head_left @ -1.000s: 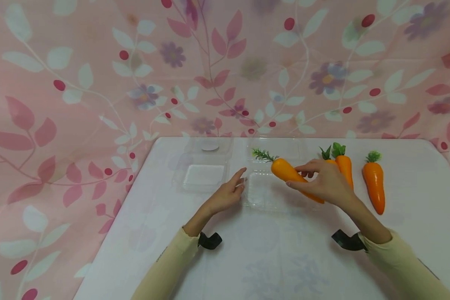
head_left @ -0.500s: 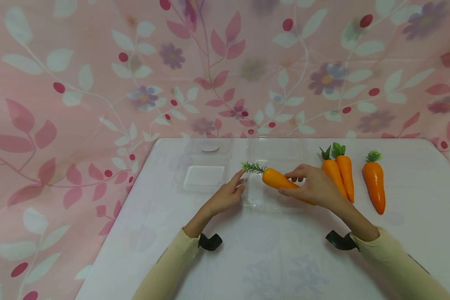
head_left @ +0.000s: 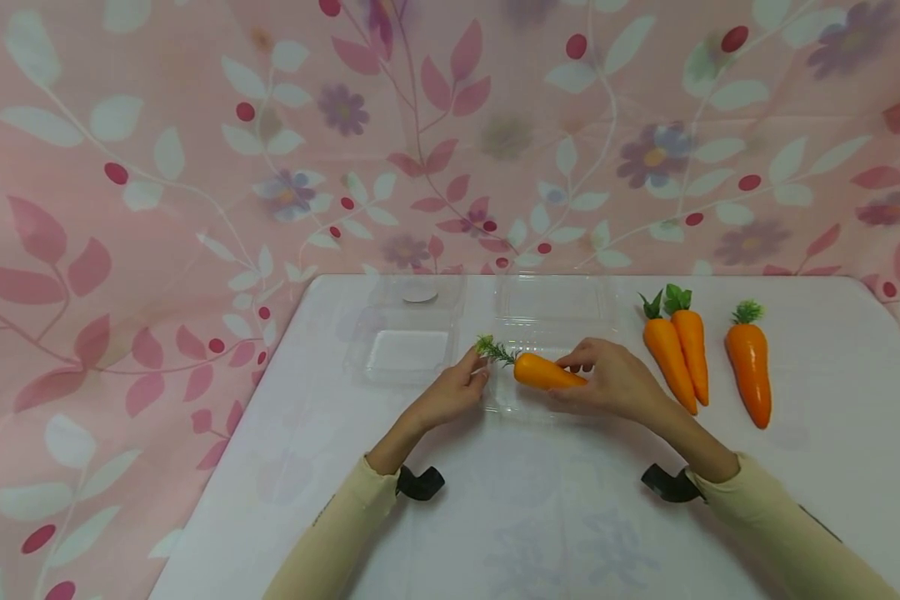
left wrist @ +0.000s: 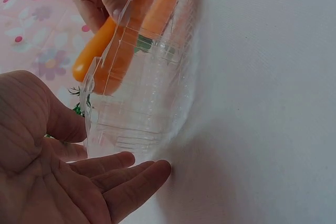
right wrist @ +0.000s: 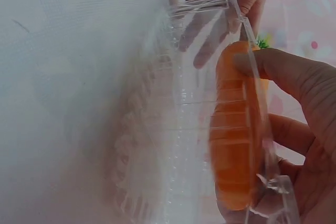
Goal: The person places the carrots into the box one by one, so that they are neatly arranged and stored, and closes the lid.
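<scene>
Over the right-hand clear plastic clamshell box point(head_left: 506, 402), my right hand point(head_left: 618, 379) grips an orange carrot point(head_left: 542, 372) between thumb and fingers. Its feathery green top points left, towards my left hand point(head_left: 450, 393). In the right wrist view the carrot point(right wrist: 231, 135) shows through the box wall, its body at rim height. My left hand point(left wrist: 68, 166) is at the left end of the box, fingers extended along the outside and thumb by the rim. The carrot's tip is hidden by my right hand in the head view.
Two carrots point(head_left: 666, 350) lie side by side right of the box, and another carrot point(head_left: 750, 371) lies farther right. A second opened clear box point(head_left: 408, 350) stands on the left, a white oval point(head_left: 420, 295) in its lid. Floral cloth point(head_left: 450, 133) hangs behind the table.
My right hand has carried the carrot left and down, from above the box's right side into its opening. My left hand has stayed at the box's left end.
</scene>
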`<state>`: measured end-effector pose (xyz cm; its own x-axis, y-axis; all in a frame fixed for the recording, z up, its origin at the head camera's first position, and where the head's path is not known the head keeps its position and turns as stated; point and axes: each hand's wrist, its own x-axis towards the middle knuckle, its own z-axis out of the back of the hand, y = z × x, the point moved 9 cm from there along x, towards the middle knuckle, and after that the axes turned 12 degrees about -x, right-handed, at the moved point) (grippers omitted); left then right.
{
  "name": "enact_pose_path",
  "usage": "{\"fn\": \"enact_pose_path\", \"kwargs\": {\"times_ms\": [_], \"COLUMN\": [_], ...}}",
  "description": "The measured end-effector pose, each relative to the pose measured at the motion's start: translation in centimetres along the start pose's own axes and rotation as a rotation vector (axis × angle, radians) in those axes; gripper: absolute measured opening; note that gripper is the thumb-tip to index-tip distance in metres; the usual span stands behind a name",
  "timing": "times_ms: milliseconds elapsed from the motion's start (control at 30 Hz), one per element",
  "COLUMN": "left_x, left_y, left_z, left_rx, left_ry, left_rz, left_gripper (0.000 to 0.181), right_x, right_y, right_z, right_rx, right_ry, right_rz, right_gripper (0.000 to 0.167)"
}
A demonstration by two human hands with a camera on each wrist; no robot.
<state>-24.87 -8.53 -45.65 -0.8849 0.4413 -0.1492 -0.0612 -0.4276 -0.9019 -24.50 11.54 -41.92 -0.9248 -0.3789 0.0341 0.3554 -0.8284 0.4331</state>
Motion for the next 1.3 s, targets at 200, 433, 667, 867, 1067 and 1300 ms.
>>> {"fn": "enact_pose_path", "kwargs": {"times_ms": [200,433,667,867,1067,1300], "left_x": [0.1,0.1,-0.1,-0.1,0.0,0.0], "left_y": [-0.1,-0.4,-0.5,-0.5,-0.5,-0.5], "left_z": [0.0,0.1,0.0,-0.1,-0.1,0.0], "left_rx": [-0.028,0.002,-0.011,-0.031,-0.013,0.0], "left_ry": [0.004,0.002,0.01,0.018,0.012,0.002], "left_rz": [-0.007,-0.035,-0.03,-0.021,-0.026,-0.032], "left_gripper": [0.056,0.059,0.059,0.059,0.058,0.058], "right_x": [0.1,-0.1,0.1,0.3,0.3,0.1], "right_y": [0.0,0.1,0.3,0.5,0.8,1.0], "right_z": [-1.2,-2.0,-2.4,-2.5,-2.6,-2.1], "right_rx": [-0.028,-0.063,-0.083,-0.104,-0.136,-0.194], "right_ry": [0.034,0.067,0.101,0.118,0.126,0.125], "right_rz": [0.013,0.04,0.051,0.069,0.092,0.105], "right_gripper": [0.045,0.043,0.042,0.041,0.042,0.047]}}
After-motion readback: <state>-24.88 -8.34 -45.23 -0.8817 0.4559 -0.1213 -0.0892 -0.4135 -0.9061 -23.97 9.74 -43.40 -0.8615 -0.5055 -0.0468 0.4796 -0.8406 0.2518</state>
